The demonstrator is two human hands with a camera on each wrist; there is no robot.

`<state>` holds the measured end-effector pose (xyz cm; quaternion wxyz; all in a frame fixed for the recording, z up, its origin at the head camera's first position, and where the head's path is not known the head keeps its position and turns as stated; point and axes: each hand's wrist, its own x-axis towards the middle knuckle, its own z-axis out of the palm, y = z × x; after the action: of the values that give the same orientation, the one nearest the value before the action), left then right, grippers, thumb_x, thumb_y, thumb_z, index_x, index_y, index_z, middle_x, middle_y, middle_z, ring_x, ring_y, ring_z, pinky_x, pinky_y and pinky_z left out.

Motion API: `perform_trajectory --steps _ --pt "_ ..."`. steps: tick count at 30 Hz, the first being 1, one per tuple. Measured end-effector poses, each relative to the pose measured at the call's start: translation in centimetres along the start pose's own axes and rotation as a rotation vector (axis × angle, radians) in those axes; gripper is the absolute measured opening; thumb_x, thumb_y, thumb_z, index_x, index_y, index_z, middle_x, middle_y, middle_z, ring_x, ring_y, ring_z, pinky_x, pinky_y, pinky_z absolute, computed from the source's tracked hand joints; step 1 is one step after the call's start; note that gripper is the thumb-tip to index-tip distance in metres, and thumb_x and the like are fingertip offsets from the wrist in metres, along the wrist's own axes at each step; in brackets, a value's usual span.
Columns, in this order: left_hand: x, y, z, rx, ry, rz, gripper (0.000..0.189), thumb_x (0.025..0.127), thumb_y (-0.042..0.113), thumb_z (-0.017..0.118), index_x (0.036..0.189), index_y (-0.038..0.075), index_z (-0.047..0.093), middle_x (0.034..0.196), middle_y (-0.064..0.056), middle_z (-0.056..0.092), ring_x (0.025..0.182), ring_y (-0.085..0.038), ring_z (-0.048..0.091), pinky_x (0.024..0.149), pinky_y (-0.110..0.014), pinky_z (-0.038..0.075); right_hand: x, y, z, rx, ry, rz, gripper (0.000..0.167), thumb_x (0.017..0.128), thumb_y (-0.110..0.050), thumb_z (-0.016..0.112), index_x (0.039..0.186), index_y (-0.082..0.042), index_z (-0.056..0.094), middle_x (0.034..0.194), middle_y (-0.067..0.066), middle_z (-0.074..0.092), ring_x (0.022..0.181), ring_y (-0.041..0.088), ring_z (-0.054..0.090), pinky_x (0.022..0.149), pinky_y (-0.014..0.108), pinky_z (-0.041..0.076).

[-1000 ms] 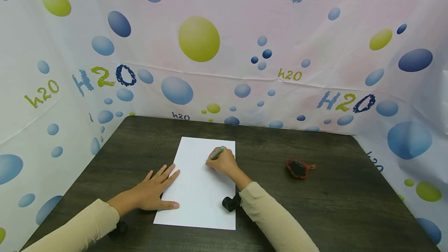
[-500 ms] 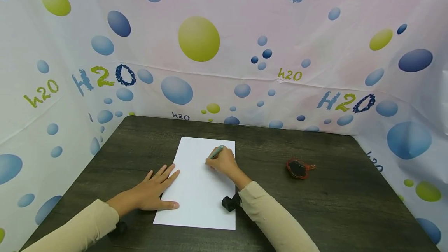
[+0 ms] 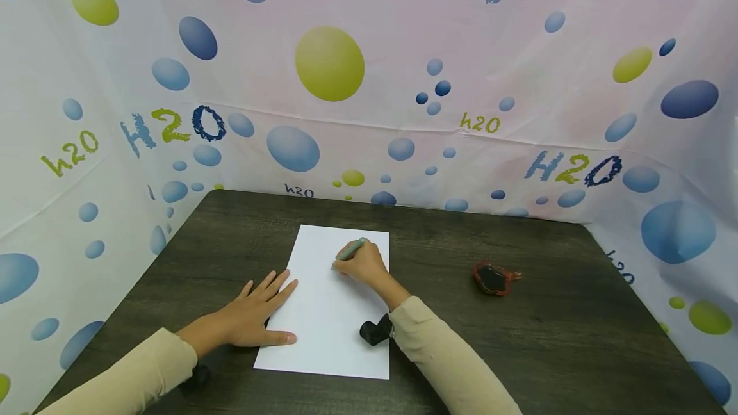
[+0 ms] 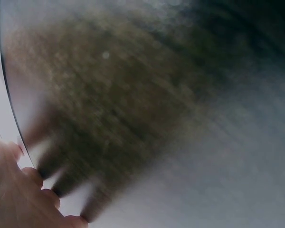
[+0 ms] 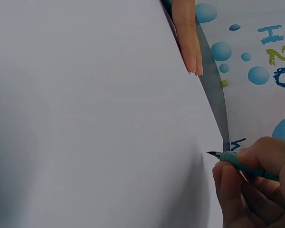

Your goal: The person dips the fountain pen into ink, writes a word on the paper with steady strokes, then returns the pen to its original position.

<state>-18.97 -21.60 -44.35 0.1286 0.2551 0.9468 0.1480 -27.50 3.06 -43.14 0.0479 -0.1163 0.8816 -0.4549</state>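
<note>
A white sheet of paper (image 3: 323, 312) lies on the dark wooden table. My left hand (image 3: 250, 319) rests across its left edge with fingers spread and palm down; those fingers (image 4: 50, 197) show at the lower left of the left wrist view. Over the upper right part of the sheet, my right hand (image 3: 363, 264) pinches a grey-green fountain pen (image 3: 350, 249), tilted, nib down. In the right wrist view the pen's metal nib (image 5: 213, 154) stands close to its shadow on the paper; I cannot tell whether it touches. No marks show on the visible paper.
A small red-rimmed object with a dark centre (image 3: 492, 278) lies on the table (image 3: 553, 338) to the right. A black camera (image 3: 375, 332) sticks out from the right wrist over the paper. A bubble-printed sheet (image 3: 490, 50) hangs behind the table and along its sides.
My right hand has shifted slightly left over the paper with the fountain pen in it, mostly in the last half second. The left hand and the paper stay in place.
</note>
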Motion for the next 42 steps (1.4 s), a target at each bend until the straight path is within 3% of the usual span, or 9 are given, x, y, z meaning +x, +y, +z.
perform_trajectory --steps 9,17,29,42 --pt "-0.1 0.2 -0.2 -0.003 -0.002 0.002 0.104 0.079 0.073 0.056 0.154 0.009 0.02 0.16 -0.017 0.007 0.144 -0.046 0.007 0.104 -0.074 0.005 0.4 -0.4 0.4 0.004 -0.021 -0.002 0.007 0.08 -0.006 0.071 0.074 -0.01 0.072 0.061 -0.002 0.066 0.053 0.008 0.058 0.051 0.021 0.046" --pt "-0.1 0.3 -0.3 -0.004 -0.008 -0.011 0.105 0.079 0.074 0.056 0.154 0.01 0.02 0.161 -0.016 0.006 0.145 -0.044 0.006 0.105 -0.073 0.005 1.0 -1.7 0.5 -0.078 -0.035 -0.047 0.013 0.079 -0.004 0.069 0.066 -0.01 0.069 0.056 -0.002 0.064 0.052 0.009 0.056 0.052 0.021 0.044" --pt "-0.1 0.4 -0.3 -0.005 -0.001 -0.014 0.104 0.079 0.073 0.057 0.154 0.01 0.021 0.16 -0.016 0.007 0.145 -0.044 0.006 0.105 -0.073 0.005 1.6 -2.2 1.0 -0.203 -0.033 -0.091 0.011 0.076 -0.004 0.073 0.067 -0.009 0.07 0.057 0.0 0.066 0.051 0.007 0.056 0.053 0.02 0.046" --pt "0.0 0.2 -0.1 0.009 -0.008 -0.016 0.105 0.079 0.075 0.055 0.154 0.011 0.02 0.161 -0.015 0.007 0.145 -0.044 0.007 0.106 -0.072 0.005 1.4 -2.4 0.8 -0.228 -0.03 -0.078 0.008 0.074 -0.004 0.072 0.068 -0.008 0.07 0.059 -0.002 0.065 0.05 0.007 0.056 0.051 0.02 0.046"
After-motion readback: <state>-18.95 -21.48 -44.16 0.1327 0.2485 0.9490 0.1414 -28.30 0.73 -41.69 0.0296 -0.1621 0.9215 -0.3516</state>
